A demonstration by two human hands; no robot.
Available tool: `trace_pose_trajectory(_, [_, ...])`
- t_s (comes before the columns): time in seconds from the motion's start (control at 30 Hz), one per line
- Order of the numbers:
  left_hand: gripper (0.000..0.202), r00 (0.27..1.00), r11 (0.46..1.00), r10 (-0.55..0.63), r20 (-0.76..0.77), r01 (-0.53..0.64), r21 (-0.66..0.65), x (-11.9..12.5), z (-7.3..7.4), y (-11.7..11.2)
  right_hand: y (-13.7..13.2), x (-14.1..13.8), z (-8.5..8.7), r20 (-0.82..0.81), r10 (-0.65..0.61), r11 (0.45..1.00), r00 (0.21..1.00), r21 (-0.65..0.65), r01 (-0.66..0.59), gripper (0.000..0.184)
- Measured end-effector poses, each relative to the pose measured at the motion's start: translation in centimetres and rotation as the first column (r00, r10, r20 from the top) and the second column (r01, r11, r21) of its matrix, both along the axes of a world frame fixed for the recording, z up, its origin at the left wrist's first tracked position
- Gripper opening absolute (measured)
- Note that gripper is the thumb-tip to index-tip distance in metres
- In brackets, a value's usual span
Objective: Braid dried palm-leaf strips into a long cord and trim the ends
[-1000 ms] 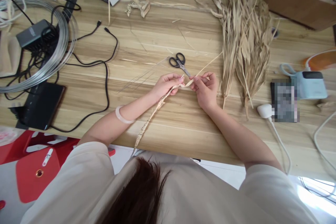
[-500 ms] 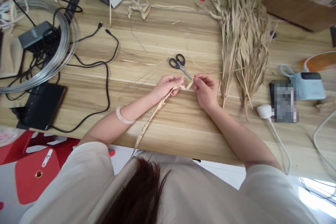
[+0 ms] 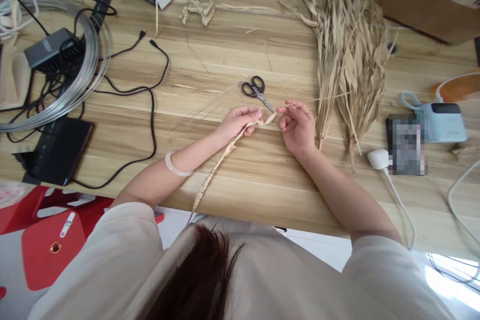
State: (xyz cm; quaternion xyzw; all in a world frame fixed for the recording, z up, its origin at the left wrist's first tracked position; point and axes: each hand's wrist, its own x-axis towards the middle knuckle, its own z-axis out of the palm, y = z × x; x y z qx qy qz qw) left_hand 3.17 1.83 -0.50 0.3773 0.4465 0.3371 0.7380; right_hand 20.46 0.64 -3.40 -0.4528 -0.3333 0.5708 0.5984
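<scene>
My left hand [image 3: 242, 122] is closed, pinching the upper end of a thin braided cord [image 3: 210, 180] of pale dried leaf. The cord slants down toward my lap, its lower end by the table edge. From the pinch a flat, twisted dried leaf strip [image 3: 269, 119] runs to my right hand [image 3: 298, 127], whose fingers hold it loosely at the tips. The strip's thin tail stretches right over the dried leaf bundles [image 3: 348, 60]. Just beyond my fingers lie scissors [image 3: 258, 92] with black handles, their blades pointing toward my right hand.
Loose wire pieces and fibre scraps lie left of the scissors. A wire coil [image 3: 95, 55], black cables and a charger [image 3: 54, 50] fill the left side. A knotted leaf piece [image 3: 204, 12] is at the back. Cardboard box [image 3: 435, 5], blue power bank [image 3: 444, 122] and white plug [image 3: 378, 159] stand right.
My right hand has turned and loosened its fingers, and the strip's tail now shows stretched out to the right. My left hand keeps its pinch in the same place.
</scene>
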Motion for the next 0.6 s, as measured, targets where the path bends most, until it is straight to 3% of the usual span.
trace_pose_trajectory(0.23, [0.021, 1.000, 0.999, -0.016, -0.016, 0.017, 0.043, 0.08, -0.46, -0.13, 0.03, 0.24, -0.11, 0.029, 0.060, 0.998, 0.998, -0.014, -0.059, 0.037])
trace_pose_trajectory(0.47, [0.020, 0.998, 0.996, -0.024, -0.060, 0.029, 0.089, 0.18, -0.25, -0.39, -0.33, -0.34, 0.44, -0.010, 0.041, 0.999, 0.999, -0.025, -0.041, 0.020])
trace_pose_trajectory(0.6, [0.022, 0.998, 0.995, -0.030, -0.055, 0.034, 0.090, 0.14, -0.41, -0.34, -0.27, -0.31, 0.05, 0.008, 0.050, 0.999, 0.999, 0.002, -0.050, 0.019])
